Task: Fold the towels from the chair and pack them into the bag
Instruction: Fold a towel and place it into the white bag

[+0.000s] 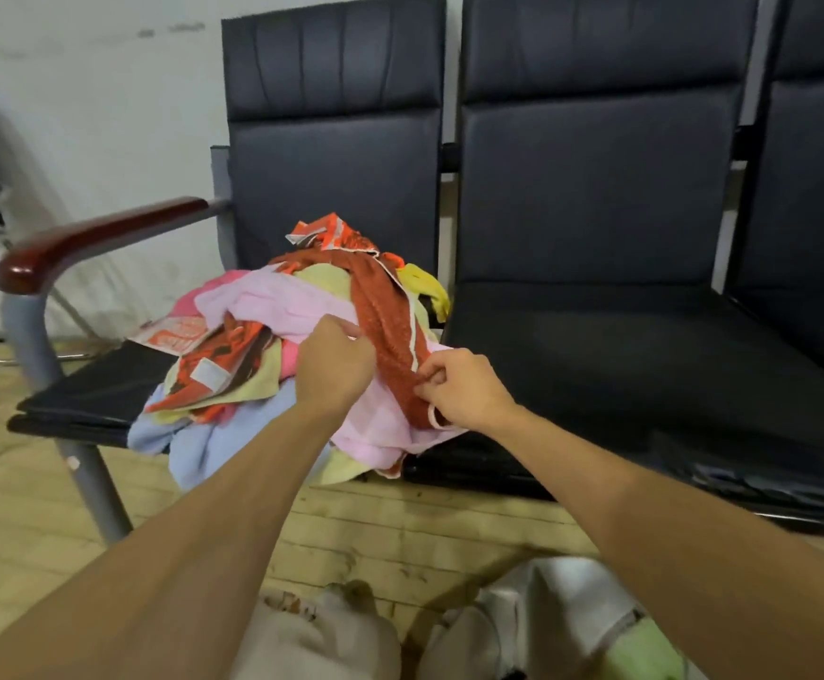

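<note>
Both hands are in on the pile of towels (253,365), heaped on the seat of the left-hand chair (101,385), spilling over its front edge. The pick is the red towel (383,311), draped like a long strap over the top of the heap and running down toward the person. The right hand (459,390) pinches its near end, thumb and fingers closed on the cloth by the pale hem. The left hand (334,358) is curled in at the towel's left edge a little higher up, fingers tucked and gripping there, right against the pink towel (272,301) underneath.

This is soft, limp, light cloth, nothing fragile. It will sag wherever it isn't held, so two corners of one short end look like the hold to go for, letting the rest hang straight. The risk, to my eye, is drag: its far end lies buried among an orange patterned towel (336,233) and a yellow one (425,282), and terry catches on terry, so a quick pull could bring neighbours along or tip the blue towel (194,439) off the front.

The next chair (621,346) offers a flat seat. A white and green shape (611,630) at the bottom may be the bag; I can't tell.
</note>
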Motion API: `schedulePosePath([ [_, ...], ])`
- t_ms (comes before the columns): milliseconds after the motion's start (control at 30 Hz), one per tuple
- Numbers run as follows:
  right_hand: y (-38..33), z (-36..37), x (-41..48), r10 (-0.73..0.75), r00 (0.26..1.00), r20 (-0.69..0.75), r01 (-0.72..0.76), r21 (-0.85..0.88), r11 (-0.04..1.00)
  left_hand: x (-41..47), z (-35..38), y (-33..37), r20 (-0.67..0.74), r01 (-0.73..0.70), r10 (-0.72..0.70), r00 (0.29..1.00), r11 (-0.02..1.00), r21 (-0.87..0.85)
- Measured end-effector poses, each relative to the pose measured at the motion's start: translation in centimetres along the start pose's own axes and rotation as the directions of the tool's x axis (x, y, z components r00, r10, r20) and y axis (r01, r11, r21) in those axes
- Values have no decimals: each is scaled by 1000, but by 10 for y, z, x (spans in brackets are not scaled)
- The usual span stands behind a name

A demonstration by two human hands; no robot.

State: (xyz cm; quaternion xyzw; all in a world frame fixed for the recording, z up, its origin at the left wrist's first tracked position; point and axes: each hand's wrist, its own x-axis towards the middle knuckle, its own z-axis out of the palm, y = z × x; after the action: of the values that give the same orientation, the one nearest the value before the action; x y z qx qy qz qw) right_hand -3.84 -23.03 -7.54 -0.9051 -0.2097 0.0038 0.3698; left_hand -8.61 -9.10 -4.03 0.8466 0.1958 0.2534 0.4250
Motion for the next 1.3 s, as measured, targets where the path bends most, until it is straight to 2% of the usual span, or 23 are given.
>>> schedulePosePath([
  [200,30,-72,-12,55,963,-264,41,345,938,-17,21,29,41,-128,134,990,985,-113],
  [300,54,-111,-23,159,921,-356,79,569,819,-28,37,45,117,-105,128,985,977,-184],
  [400,74,-143,-37,357,873,-332,69,809,584,-33,56,58,195,-72,122,973,967,-243],
  [467,84,-158,-47,433,856,-284,59,884,463,-38,71,65,245,-41,111,963,961,-275],
  [500,91,-162,-52,453,850,-269,58,903,426,-42,80,69,270,-35,114,956,959,-282],
  [567,102,-170,-59,482,839,-254,33,907,419,-48,101,76,320,-50,131,938,967,-250],
  [667,115,-180,-71,462,861,-215,-68,851,521,-54,135,83,401,-80,160,902,975,-208],
  [733,118,-186,-87,389,908,-155,-153,742,653,-57,155,86,462,-106,178,869,978,-179],
  [800,122,-194,-103,321,939,-121,-212,532,820,-59,173,88,470,-175,215,856,976,-128],
  [867,130,-202,-116,278,959,-54,-253,284,925,-62,184,89,474,-358,330,817,933,-33],
  [967,145,-209,-135,289,941,178,-272,-114,956,-67,198,83,640,-625,444,627,777,74],
  [1033,157,-210,-144,346,898,272,-259,-308,915,-72,205,76,765,-719,376,522,677,158],
  [1067,162,-211,-146,360,891,277,-256,-350,901,-74,206,75,801,-745,338,493,640,189],
  [1133,168,-212,-145,343,918,202,-251,-375,893,-77,203,76,819,-762,337,464,624,175],
  [1200,168,-211,-140,296,955,24,-269,-349,898,-78,195,77,817,-770,380,434,627,118],
  [1300,165,-204,-126,258,954,-154,-298,-387,872,-80,176,75,826,-790,398,399,607,90],
])
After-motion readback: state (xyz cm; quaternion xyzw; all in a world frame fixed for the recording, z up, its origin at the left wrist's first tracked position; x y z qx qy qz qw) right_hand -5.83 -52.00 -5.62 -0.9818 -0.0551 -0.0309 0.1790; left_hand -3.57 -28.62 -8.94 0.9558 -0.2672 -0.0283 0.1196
